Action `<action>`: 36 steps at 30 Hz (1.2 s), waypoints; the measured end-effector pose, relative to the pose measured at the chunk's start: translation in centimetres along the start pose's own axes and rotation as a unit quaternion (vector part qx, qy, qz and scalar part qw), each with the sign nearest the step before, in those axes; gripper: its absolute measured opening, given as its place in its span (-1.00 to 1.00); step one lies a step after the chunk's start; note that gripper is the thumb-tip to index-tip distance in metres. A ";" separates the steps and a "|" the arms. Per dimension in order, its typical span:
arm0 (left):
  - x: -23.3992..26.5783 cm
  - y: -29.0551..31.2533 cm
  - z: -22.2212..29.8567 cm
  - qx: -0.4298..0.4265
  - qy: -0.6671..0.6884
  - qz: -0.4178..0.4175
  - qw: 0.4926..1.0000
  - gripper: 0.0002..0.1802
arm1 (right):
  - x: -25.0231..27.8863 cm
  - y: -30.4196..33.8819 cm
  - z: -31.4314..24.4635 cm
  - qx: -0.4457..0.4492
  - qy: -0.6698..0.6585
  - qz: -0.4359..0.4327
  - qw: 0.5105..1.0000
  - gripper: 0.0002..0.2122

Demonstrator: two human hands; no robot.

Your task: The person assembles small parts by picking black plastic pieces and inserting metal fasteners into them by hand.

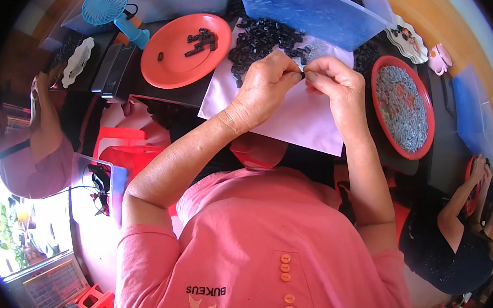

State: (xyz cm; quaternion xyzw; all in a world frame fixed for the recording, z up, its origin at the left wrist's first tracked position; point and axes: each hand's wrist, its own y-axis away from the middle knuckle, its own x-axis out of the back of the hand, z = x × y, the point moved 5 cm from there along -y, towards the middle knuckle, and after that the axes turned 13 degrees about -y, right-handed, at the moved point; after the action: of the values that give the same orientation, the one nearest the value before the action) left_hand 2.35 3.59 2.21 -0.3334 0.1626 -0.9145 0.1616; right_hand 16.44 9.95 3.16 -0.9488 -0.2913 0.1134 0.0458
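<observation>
A dark surface (155, 94) carries everything. On it lies a smooth pale paper sheet (307, 120), flat and roughly rectangular, with one corner toward the person. Beyond the sheet leans a glossy blue plastic bag (310, 10). To the person's left is a round orange plastic plate (178, 58) with a few black pieces on it; to the right, a red-rimmed round dish (402, 107) filled with small grey parts that look grainy. A heap of black parts (258, 40), small, blocky and matte, spreads over the far end of the sheet.

The left hand (264, 86) and the right hand (337, 86) meet above the sheet, just on the near side of the heap. Each grip is pinched nearly closed, thumb against forefinger, fingertips almost touching the other hand's. Between them sits a tiny dark piece (303, 75), too small to tell its shape.
</observation>
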 end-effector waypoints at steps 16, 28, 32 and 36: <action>1.0 3.4 -0.2 0.252 0.320 -0.101 0.908 -0.83 | -3.1 2.4 -1.0 0.216 0.211 -0.105 0.948 -0.82; 2.2 4.2 -2.1 0.169 0.192 -0.045 0.966 -0.91 | -4.4 -3.3 0.7 0.323 0.602 -0.148 0.715 -0.79; 2.1 4.4 -2.2 0.159 0.215 -0.055 0.962 -0.90 | -4.9 -4.6 -0.4 0.300 0.565 -0.141 0.756 -0.78; 2.0 4.3 -2.1 0.168 0.218 -0.064 0.959 -0.91 | -5.8 -5.5 1.1 0.309 0.542 -0.177 0.761 -0.75</action>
State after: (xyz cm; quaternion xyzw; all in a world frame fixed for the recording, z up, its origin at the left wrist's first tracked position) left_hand 0.28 -0.67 0.04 -0.1041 0.0163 -0.9875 0.1170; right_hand 8.48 11.26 4.00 -0.7181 -0.3293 -0.3463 0.5059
